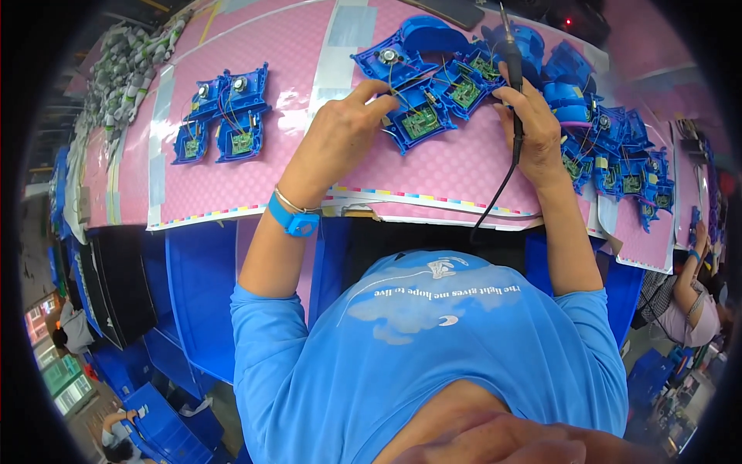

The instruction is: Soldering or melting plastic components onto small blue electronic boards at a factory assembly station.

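Note:
A soldering iron (pixel 510 62) with a black handle and cable is gripped in my right hand (pixel 533 127), its metal tip pointing up and away. At the same hand's fingertips lies a blue plastic casing with a green circuit board (pixel 464 94). My left hand (pixel 344 135) pinches the left edge of another blue plastic casing (pixel 413 133), which also carries a green board. Just beyond the left fingers, a casing half with a round speaker (pixel 389 56) lies open. Thin wires run between these parts. What exactly the left fingertips press on is partly hidden.
A separate wired set of blue casings (pixel 224 116) lies on the pink-covered table (pixel 301 58) to the left. More blue casings (pixel 618 158) are heaped at right. Grey-and-white pieces (pixel 124 73) pile up far left. Blue bins (pixel 201 294) stand below the table edge. Other people sit nearby.

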Demonstrator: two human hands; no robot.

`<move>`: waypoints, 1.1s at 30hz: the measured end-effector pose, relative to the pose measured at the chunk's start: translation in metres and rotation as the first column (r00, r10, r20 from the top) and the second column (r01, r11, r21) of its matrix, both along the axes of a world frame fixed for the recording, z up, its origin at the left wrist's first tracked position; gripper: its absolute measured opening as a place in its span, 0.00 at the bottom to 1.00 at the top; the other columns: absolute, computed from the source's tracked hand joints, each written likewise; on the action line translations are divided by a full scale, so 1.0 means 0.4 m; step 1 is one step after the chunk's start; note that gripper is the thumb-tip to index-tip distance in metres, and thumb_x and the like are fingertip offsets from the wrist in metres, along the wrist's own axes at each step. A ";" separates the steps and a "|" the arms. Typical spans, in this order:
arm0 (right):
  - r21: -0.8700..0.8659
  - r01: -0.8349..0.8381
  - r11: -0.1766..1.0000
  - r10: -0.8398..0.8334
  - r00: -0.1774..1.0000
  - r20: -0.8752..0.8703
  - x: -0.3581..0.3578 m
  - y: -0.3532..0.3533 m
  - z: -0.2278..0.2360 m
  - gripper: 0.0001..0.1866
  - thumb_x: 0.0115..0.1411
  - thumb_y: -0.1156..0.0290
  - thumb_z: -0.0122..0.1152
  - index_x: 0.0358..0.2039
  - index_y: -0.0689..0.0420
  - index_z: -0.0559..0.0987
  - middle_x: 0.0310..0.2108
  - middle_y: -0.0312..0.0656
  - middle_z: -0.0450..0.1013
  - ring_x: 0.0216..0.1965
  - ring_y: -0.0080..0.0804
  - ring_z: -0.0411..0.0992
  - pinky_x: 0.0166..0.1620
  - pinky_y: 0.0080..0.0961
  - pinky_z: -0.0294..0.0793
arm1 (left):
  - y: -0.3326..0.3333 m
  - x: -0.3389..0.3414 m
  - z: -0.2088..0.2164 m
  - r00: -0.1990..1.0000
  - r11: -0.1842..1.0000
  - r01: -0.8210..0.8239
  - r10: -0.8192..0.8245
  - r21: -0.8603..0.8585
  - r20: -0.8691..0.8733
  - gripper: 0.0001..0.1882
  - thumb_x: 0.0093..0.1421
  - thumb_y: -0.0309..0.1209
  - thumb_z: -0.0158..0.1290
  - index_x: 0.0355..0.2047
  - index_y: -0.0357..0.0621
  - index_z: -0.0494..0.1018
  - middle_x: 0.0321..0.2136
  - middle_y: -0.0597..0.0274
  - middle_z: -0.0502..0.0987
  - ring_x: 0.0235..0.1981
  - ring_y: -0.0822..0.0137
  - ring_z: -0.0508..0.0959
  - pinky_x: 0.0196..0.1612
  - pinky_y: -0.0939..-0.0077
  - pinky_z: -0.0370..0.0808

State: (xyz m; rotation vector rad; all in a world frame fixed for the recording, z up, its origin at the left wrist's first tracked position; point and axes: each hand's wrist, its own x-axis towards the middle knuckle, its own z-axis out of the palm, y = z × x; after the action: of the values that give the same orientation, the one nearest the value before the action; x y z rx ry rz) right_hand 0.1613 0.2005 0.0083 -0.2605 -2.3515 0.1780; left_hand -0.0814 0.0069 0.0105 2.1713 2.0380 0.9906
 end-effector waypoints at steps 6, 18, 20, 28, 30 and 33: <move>-0.015 -0.034 0.999 0.034 0.998 -0.053 0.005 -0.009 0.008 0.19 0.54 0.86 0.70 0.46 0.59 0.78 0.57 0.56 0.76 0.56 0.50 0.78 0.57 0.36 0.78 | -0.116 0.137 0.052 0.987 0.985 -0.133 0.142 -0.112 0.074 0.17 0.53 0.15 0.55 0.43 0.41 0.77 0.42 0.52 0.77 0.33 0.49 0.83 0.32 0.59 0.81; -0.590 -0.448 0.672 0.478 0.871 -0.117 0.057 -0.220 -0.002 0.34 0.49 0.67 0.83 0.52 0.57 0.70 0.64 0.70 0.66 0.68 0.60 0.65 0.67 0.47 0.65 | -0.206 0.196 -0.006 0.740 0.829 -0.544 0.548 -0.134 0.390 0.22 0.51 0.29 0.72 0.47 0.40 0.80 0.33 0.59 0.83 0.18 0.77 0.70 0.20 0.78 0.64; -0.647 -0.453 0.613 0.477 0.866 -0.154 0.042 -0.241 -0.013 0.35 0.48 0.65 0.83 0.52 0.56 0.70 0.65 0.70 0.65 0.69 0.60 0.64 0.68 0.47 0.65 | -0.197 0.199 -0.008 0.661 0.831 -0.480 0.553 -0.280 0.507 0.24 0.51 0.29 0.72 0.49 0.40 0.80 0.29 0.60 0.82 0.15 0.77 0.66 0.19 0.78 0.63; -0.461 -0.516 0.722 0.485 0.853 -0.195 0.044 -0.209 0.016 0.20 0.65 0.66 0.67 0.51 0.61 0.72 0.57 0.67 0.73 0.59 0.58 0.74 0.62 0.50 0.70 | -0.200 0.183 0.001 0.290 0.938 -0.319 0.233 -0.136 0.928 0.19 0.57 0.21 0.65 0.50 0.35 0.80 0.30 0.68 0.78 0.21 0.85 0.67 0.23 0.86 0.63; -0.531 -0.479 0.699 0.420 0.876 -0.237 0.077 -0.193 0.027 0.18 0.71 0.61 0.58 0.50 0.64 0.74 0.49 0.61 0.76 0.49 0.50 0.78 0.56 0.44 0.76 | -0.196 0.171 -0.007 0.258 0.933 -0.359 0.109 -0.009 0.960 0.15 0.60 0.20 0.62 0.48 0.34 0.80 0.33 0.67 0.77 0.26 0.83 0.69 0.29 0.88 0.66; -0.655 -0.503 0.564 0.305 0.864 -0.401 0.085 -0.170 0.064 0.22 0.74 0.58 0.48 0.48 0.68 0.76 0.33 0.51 0.75 0.34 0.40 0.76 0.38 0.34 0.77 | -0.189 0.176 -0.005 0.127 0.926 -0.368 0.143 -0.087 0.982 0.12 0.64 0.22 0.59 0.48 0.34 0.81 0.34 0.70 0.75 0.29 0.81 0.71 0.33 0.86 0.68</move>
State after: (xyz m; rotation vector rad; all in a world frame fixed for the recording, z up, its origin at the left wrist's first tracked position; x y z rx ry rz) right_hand 0.1952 0.1324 0.0338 -0.0539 -1.9221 1.3591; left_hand -0.0111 -0.0686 0.0087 0.5394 1.5221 1.9486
